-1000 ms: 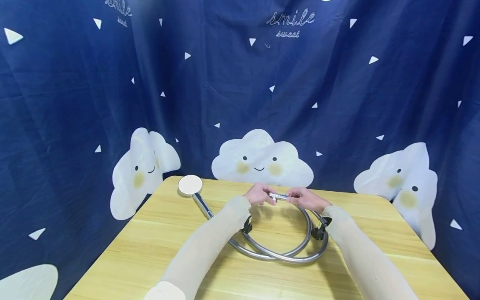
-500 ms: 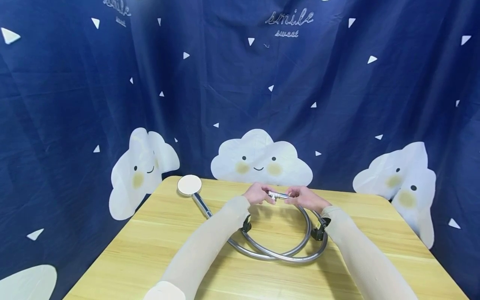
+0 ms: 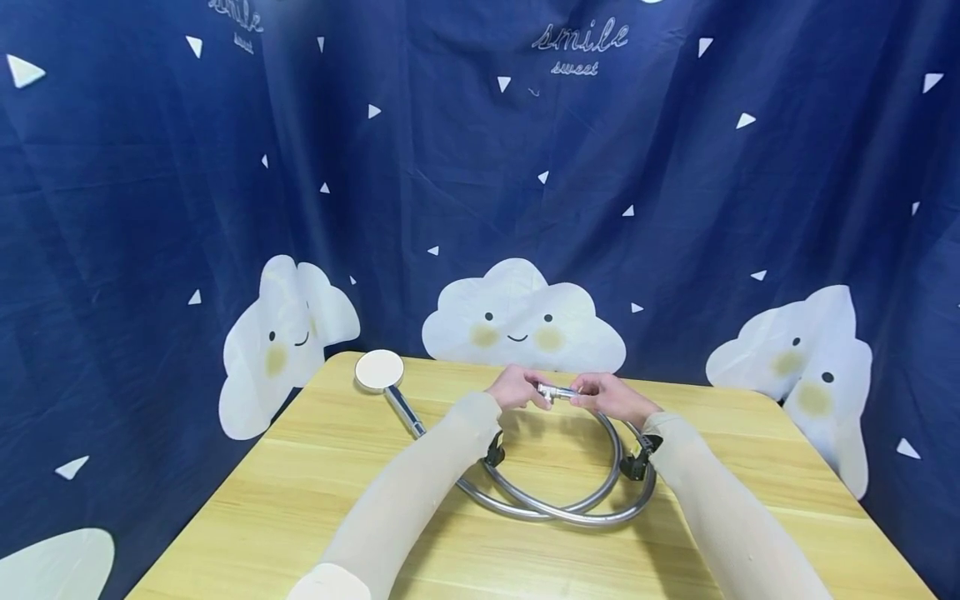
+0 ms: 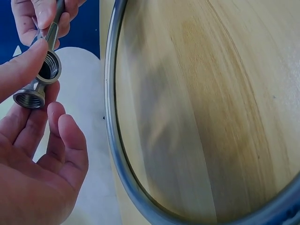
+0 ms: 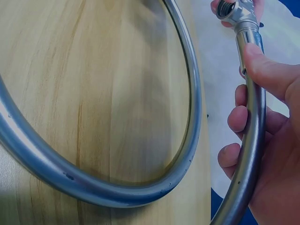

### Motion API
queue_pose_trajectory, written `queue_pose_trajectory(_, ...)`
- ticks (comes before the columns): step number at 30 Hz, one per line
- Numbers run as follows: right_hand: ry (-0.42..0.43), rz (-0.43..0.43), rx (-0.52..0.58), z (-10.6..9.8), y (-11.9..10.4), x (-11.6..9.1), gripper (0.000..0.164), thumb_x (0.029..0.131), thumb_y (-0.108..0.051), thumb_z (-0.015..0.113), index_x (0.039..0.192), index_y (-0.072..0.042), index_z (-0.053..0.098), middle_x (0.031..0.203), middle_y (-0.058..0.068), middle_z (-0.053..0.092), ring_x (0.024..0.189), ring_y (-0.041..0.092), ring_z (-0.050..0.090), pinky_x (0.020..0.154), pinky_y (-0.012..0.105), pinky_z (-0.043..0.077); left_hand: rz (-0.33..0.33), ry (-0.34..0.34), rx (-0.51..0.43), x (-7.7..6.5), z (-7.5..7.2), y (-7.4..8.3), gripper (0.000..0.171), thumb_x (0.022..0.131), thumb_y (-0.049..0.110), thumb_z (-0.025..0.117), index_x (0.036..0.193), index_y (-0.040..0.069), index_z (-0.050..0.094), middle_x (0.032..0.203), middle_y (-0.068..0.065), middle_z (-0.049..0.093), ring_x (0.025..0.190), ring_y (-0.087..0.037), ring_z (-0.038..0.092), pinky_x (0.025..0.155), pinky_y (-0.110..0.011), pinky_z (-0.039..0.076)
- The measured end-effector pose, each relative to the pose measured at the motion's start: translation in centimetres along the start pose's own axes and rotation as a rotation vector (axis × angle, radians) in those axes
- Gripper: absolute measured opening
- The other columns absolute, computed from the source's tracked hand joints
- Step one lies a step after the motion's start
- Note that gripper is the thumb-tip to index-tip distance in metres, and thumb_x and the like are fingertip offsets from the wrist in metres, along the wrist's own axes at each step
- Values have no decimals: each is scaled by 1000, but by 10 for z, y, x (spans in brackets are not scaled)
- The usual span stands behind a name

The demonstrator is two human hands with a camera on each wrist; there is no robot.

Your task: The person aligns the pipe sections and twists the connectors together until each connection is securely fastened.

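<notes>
My left hand (image 3: 516,388) pinches a metal tee fitting (image 4: 49,68) between thumb and fingers. Two of the fitting's threaded openings face the left wrist camera. On its other side it meets the metal end nut (image 5: 248,40) of a shower hose, in line with it; how far the two are screwed together I cannot tell. My right hand (image 3: 613,398) holds the nut with its thumb, its other fingers curled round the grey hose (image 5: 255,117) just below. Both hands are raised over the far part of the table. At the back left lies a handheld shower head (image 3: 379,370), white-faced with a chrome handle.
The hose's loops (image 3: 585,518) lie on the wooden table (image 3: 300,500) between and below my forearms. Black wrist cameras (image 3: 637,463) hang under the wrists near the hose. A dark blue curtain (image 3: 480,167) with white clouds surrounds the table's back and sides.
My right thumb and fingertips shift slightly on the hose's end nut. The left hand, the tee fitting, the hose loops and the shower head stay in place.
</notes>
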State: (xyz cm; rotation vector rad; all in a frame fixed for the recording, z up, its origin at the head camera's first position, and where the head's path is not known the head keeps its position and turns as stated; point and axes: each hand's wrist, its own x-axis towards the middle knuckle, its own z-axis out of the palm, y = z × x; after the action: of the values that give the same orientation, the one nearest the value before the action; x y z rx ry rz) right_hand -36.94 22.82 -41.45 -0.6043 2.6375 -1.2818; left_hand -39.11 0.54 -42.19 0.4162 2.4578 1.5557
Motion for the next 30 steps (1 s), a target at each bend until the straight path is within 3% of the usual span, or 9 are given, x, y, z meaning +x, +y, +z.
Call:
queue_pose_trajectory(7, 5, 13, 14, -1, 0, -3, 17, 97, -14, 66, 106, 1, 66, 74, -1, 52, 71, 22, 51, 63, 27, 39, 11, 0, 2, -3, 1, 2, 37, 70, 2, 85, 106, 13, 78, 88, 2, 73, 72, -10, 53, 56, -22, 41)
queue_pose_trajectory(11, -6, 21, 9, -2, 1, -3, 19, 97, -16, 66, 108, 0, 67, 76, 4, 54, 71, 24, 51, 61, 27, 39, 21, -18, 16, -5, 0, 3, 35, 74, 4, 83, 107, 13, 77, 87, 3, 69, 74, -10, 53, 60, -26, 43)
queue_pose_trajectory(17, -24, 25, -51, -5, 0, -6, 24, 94, -14, 68, 111, 2, 66, 82, 3, 56, 74, 18, 49, 67, 29, 40, 36, -45, 6, -7, 1, 5, 34, 78, 3, 80, 110, 11, 74, 92, 1, 67, 80, -13, 53, 64, -29, 46)
queue_pose_trajectory(26, -9, 14, -58, -9, 3, -5, 23, 91, -2, 66, 113, 7, 64, 89, 7, 61, 81, 18, 54, 76, 34, 44, 32, -22, -67, 9, 11, -3, 68, 75, -4, 79, 138, 7, 56, 96, -3, 58, 65, -10, 47, 55, -23, 45)
queue_pose_trajectory(30, 10, 14, -74, -12, 8, -5, 21, 91, -2, 67, 110, 6, 65, 90, 8, 64, 81, 18, 55, 77, 34, 45, 22, -13, -63, 6, 12, 0, 72, 78, -3, 78, 143, 9, 51, 98, -4, 60, 68, -14, 51, 52, -20, 42)
